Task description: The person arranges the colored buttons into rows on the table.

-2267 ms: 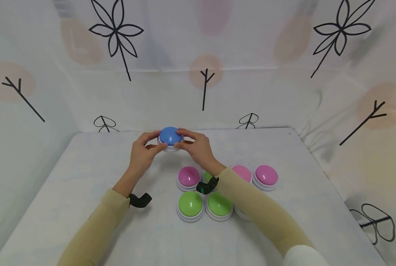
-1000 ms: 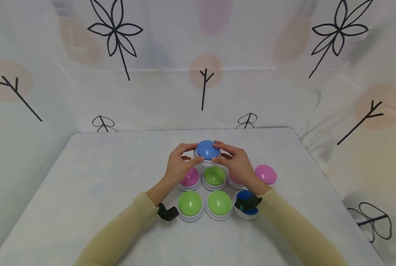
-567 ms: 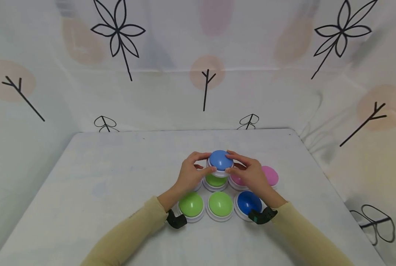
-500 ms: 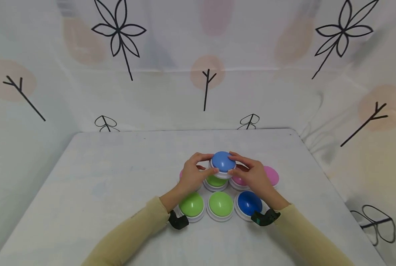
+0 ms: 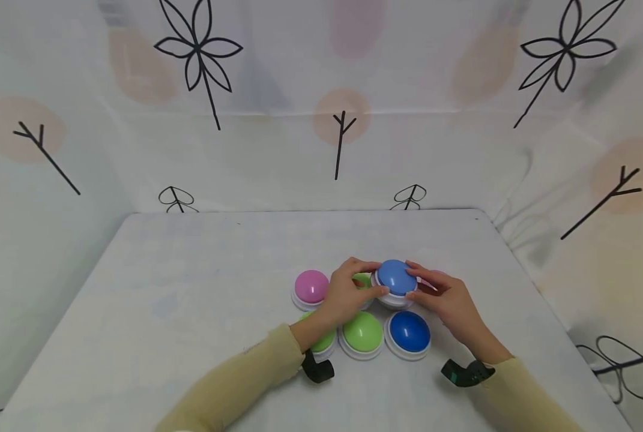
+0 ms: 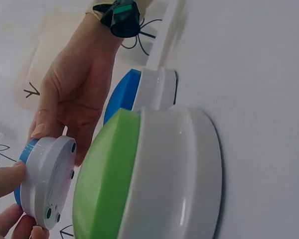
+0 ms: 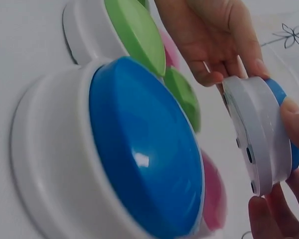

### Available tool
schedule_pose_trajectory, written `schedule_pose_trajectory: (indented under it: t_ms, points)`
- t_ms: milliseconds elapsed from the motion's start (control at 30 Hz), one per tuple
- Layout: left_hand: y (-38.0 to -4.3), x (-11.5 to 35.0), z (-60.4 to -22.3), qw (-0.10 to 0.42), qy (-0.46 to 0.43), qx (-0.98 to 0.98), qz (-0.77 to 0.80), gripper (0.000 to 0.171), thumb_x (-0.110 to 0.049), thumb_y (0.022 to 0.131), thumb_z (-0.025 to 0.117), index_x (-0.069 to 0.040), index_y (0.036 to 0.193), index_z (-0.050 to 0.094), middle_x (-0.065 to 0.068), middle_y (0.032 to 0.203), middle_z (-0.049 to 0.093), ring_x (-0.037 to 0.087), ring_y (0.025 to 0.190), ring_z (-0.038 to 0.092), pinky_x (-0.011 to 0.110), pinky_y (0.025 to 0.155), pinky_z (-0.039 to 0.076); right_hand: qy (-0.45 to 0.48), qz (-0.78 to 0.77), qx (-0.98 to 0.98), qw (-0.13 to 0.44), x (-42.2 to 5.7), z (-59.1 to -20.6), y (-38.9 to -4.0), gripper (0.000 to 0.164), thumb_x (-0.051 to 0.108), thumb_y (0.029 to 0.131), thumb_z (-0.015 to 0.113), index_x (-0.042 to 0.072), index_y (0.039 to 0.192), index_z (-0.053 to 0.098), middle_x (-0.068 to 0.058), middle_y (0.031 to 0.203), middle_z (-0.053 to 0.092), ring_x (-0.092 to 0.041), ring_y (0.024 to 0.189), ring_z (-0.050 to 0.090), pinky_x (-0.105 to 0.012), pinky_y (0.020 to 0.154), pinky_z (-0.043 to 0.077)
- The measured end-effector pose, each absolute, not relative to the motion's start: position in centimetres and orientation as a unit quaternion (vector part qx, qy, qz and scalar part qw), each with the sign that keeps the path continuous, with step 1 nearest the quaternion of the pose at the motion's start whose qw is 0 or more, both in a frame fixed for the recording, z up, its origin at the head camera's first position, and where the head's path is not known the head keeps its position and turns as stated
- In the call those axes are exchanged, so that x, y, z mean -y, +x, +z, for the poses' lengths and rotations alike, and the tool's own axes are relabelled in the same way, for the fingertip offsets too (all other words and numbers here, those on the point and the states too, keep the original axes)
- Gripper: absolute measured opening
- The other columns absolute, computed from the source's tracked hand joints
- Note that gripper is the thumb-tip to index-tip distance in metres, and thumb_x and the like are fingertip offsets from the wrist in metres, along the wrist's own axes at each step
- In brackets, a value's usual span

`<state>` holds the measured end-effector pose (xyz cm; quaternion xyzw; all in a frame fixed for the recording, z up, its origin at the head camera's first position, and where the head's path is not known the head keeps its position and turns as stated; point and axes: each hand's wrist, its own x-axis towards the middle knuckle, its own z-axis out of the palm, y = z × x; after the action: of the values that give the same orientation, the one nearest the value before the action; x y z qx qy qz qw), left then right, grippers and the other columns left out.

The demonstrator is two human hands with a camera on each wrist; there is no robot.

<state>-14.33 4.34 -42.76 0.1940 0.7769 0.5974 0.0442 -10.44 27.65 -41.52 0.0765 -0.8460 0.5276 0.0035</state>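
A light-blue dome push button (image 5: 396, 277) on a white round base is held between both hands, raised above the back row of buttons. My left hand (image 5: 347, 295) pinches its left side with thumb and fingers. On the opposite side my right hand (image 5: 453, 302) grips the rim the same way. In the left wrist view the held button (image 6: 47, 174) shows its white underside with small dark dots, tilted off the table. Close below it stand a dark-blue button (image 5: 409, 332) and a green button (image 5: 362, 332). The held button and right hand largely hide the right end of the back row.
A pink button (image 5: 311, 287) stands at the back row's left end, beside a green button (image 5: 362, 279) partly covered by the left hand. Another green button (image 5: 323, 339) sits under the left wrist. The white table (image 5: 191, 312) meets a patterned cloth backdrop (image 5: 278, 162).
Both hands have carried the light-blue button rightward and toward the person, from the back of the table across the back row. The standing buttons have kept their places.
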Motion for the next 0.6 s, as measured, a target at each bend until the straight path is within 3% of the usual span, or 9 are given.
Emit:
schedule_pose_trajectory:
  t_ms: [133, 400, 600]
  points:
    - [-13.9, -5.2, -43.0, 0.064, 0.194, -0.779, 0.593, 0.045, -0.03, 0.085, 0.081, -0.024, 0.127, 0.069, -0.011, 0.109, 0.059, 0.013, 0.101, 0.057, 0.023, 0.082, 0.05, 0.07, 0.528, 0.846, -0.009, -28.9, -41.8, -9.7, 0.048, 0.027, 0.092, 0.074, 0.01, 0.135, 0.062, -0.009, 0.148, 0.05, -0.036, 0.132, 0.048, -0.016, 0.093, 0.046]
    - [-12.8, -6.7, -43.1, 0.105, 0.228, -0.774, 0.581, 0.038, -0.021, 0.086, 0.081, -0.019, 0.123, 0.071, -0.007, 0.101, 0.061, 0.01, 0.097, 0.058, 0.019, 0.08, 0.052, 0.056, 0.532, 0.844, -0.046, -31.6, -42.1, -8.1, 0.048, 0.022, 0.091, 0.075, 0.005, 0.134, 0.062, -0.016, 0.148, 0.049, -0.006, 0.121, 0.053, -0.019, 0.089, 0.051]
    - [-12.1, -7.7, -43.0, 0.127, 0.257, -0.778, 0.559, 0.042, -0.018, 0.086, 0.08, -0.015, 0.127, 0.069, -0.01, 0.108, 0.062, 0.002, 0.099, 0.059, 0.016, 0.083, 0.051, 0.061, 0.537, 0.84, -0.058, -33.7, -42.5, -7.5, 0.046, 0.014, 0.09, 0.074, -0.003, 0.131, 0.061, 0.002, 0.14, 0.055, 0.009, 0.112, 0.051, -0.018, 0.087, 0.051]
